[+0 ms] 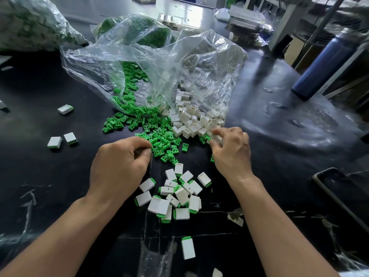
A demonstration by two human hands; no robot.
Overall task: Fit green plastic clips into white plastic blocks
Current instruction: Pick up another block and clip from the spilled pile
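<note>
Nearest on the black surface (60, 176), one fitted block (188, 248) lies alone, green end away from the person. Beyond it sits a heap of fitted blocks (177, 194) between the wrists. The left hand (119, 162) is curled tight, fingertips pinched at the edge of the loose green clips (159, 140); what it grips I cannot tell. The right hand (231, 150) pinches into the white blocks (191, 120), whether it holds one I cannot tell. Both piles spill from a clear bag (155, 62) farther back.
</note>
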